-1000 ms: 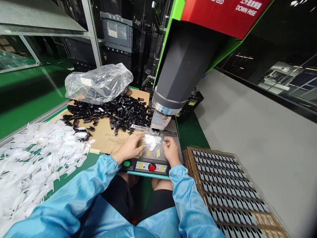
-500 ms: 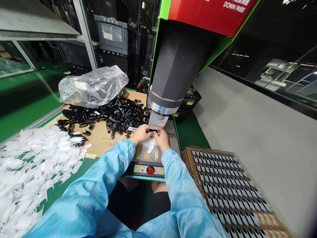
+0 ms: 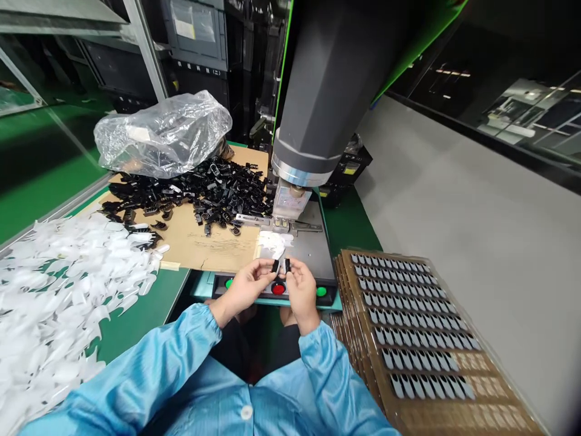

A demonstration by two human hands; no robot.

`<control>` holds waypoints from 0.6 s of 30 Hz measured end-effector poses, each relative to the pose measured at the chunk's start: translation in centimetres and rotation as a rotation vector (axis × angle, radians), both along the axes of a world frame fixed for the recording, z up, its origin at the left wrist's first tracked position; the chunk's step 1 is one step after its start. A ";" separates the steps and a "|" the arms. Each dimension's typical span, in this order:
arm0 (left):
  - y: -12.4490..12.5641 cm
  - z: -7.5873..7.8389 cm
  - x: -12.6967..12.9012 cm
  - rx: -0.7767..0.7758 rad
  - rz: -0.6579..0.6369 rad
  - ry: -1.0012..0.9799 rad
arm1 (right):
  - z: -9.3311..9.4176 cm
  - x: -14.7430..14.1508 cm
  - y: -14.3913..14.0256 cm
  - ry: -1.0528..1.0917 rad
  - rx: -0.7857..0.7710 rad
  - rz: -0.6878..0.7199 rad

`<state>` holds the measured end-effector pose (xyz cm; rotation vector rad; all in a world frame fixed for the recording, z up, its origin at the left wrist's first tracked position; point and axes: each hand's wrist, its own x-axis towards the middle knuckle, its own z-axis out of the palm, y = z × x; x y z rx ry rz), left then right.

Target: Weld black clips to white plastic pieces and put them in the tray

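Observation:
My left hand (image 3: 244,287) pinches a small black plastic part (image 3: 275,266) with a pale side. My right hand (image 3: 301,292) grips a second small black part (image 3: 287,265) close beside it. Both parts are held upright, a narrow gap apart, above the front edge of the press base (image 3: 313,249). Just beyond my fingers, a few white tongue-shaped pieces (image 3: 275,242) lie on that base. Behind them is a metal fixture (image 3: 282,223), under the metal block (image 3: 290,201) of the press head (image 3: 313,103).
Black parts (image 3: 218,188) are heaped on cardboard (image 3: 218,251), behind a spread of white pieces (image 3: 59,284) at left. A clear plastic bag (image 3: 166,136) rests at the back. Stacked brown trays (image 3: 422,418) with grey-black parts stand at right. A red button (image 3: 278,289) sits in front.
Both hands have drawn back from the fixture under the press head towards my body. The two black parts now show between my fingers, and the view has tilted downwards.

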<state>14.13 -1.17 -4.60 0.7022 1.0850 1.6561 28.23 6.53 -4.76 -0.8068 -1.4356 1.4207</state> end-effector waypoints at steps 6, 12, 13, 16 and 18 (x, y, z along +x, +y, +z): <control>-2.9 -0.1 1.9 0.011 0.006 -0.001 | -0.2 1.6 -4.0 0.001 -0.001 0.018; -3.6 -0.4 2.4 0.005 -0.016 0.034 | -0.3 2.4 -5.0 -0.024 0.021 -0.001; -3.7 -0.3 2.5 0.000 -0.025 0.036 | -0.4 2.4 -5.1 -0.029 0.023 -0.003; -3.9 -0.3 2.6 -0.011 -0.042 0.036 | -0.5 2.6 -5.2 -0.033 0.026 -0.003; -3.9 -0.2 2.6 -0.009 -0.045 0.033 | -0.6 2.6 -5.2 -0.030 0.026 -0.005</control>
